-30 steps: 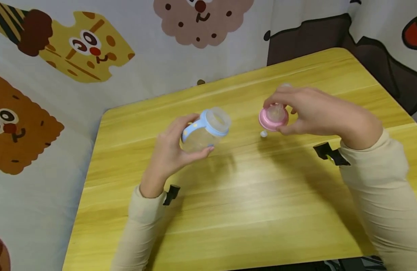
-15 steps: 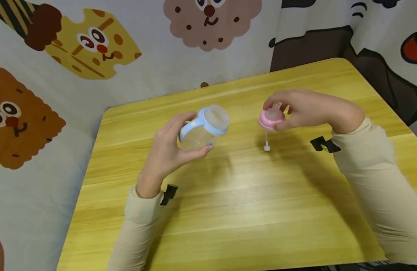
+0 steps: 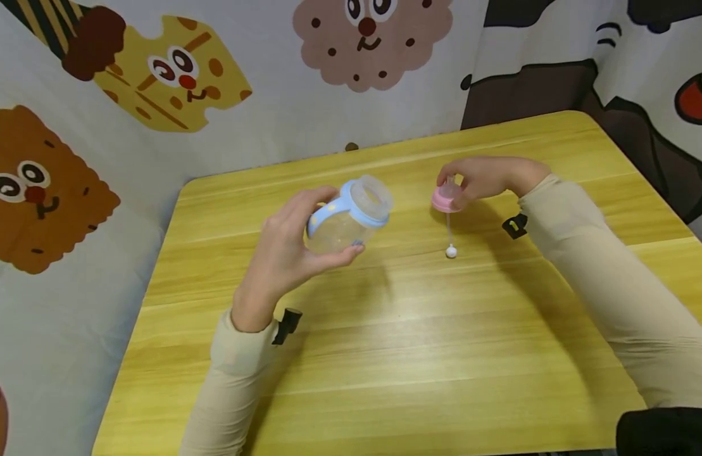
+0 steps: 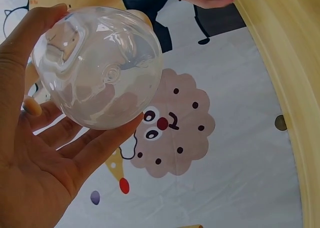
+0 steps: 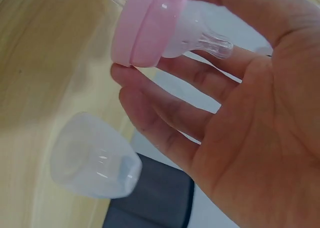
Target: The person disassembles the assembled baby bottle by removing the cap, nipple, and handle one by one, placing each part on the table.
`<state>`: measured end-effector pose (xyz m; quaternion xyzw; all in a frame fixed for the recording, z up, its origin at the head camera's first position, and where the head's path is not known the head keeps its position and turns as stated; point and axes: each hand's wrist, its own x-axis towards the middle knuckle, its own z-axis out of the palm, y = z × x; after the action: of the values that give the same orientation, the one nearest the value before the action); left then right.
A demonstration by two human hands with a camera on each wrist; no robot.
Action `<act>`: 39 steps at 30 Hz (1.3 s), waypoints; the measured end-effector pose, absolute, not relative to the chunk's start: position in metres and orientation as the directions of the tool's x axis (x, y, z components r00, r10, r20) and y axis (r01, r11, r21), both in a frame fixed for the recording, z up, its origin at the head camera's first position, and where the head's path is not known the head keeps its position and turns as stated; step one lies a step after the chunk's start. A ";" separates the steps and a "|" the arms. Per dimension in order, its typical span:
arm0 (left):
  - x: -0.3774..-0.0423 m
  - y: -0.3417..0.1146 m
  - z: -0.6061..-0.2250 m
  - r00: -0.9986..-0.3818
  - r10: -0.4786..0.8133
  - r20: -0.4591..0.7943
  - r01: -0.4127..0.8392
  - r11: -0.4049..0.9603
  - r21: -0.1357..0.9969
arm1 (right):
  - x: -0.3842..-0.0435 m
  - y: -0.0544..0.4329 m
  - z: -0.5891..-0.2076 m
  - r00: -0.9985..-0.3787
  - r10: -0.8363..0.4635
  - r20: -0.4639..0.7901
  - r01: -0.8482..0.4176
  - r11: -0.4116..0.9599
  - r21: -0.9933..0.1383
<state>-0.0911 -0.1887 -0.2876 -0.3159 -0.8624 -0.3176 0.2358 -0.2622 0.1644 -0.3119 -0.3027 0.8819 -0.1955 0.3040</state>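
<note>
Nearest, the left hand [image 3: 285,244] has its fingers spread and curled round the bottle [image 3: 357,212], its bare mouth tilted up and rightward. Over the bench [image 3: 351,354], well apart, the right hand [image 3: 487,176] pinches the pink lid [image 3: 442,201], straw [image 3: 449,229] hanging below! The parts are being handled separately, I'd judge; the next move calls for minding that straw. Beyond, a clear cap [image 5: 92,155]. No readable brand or lettering.

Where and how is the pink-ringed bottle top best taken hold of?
Probably across the pink ring, coming from the right, as the right grip does. The ring is a broad round band; the clear nipple narrows above it and the thin tube with its white end piece hangs below, so I'd leave those free.
</note>
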 end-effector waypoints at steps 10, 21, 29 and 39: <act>-0.089 -0.188 -0.285 -0.690 0.393 0.608 0.696 0.592 0.407 | -0.273 0.161 -0.333 -0.641 -0.679 -0.358 -0.459 0.713 -0.531; -0.086 -0.187 -0.282 -0.687 0.390 0.612 0.697 0.590 0.407 | -0.275 0.155 -0.337 -0.677 -0.672 -0.299 -0.501 0.719 -0.482; -0.087 -0.188 -0.283 -0.684 0.388 0.618 0.700 0.585 0.408 | -0.270 0.157 -0.339 -0.686 -0.669 -0.286 -0.497 0.718 -0.487; -0.086 -0.187 -0.285 -0.685 0.376 0.625 0.696 0.592 0.406 | -0.248 0.163 -0.310 -0.776 -0.596 -0.207 -0.461 0.760 -0.458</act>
<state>-0.0863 -0.1874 -0.2847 -0.3123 -0.8579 -0.3261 0.2453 -0.2476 0.1627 -0.3099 -0.2865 0.9220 -0.1950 0.1727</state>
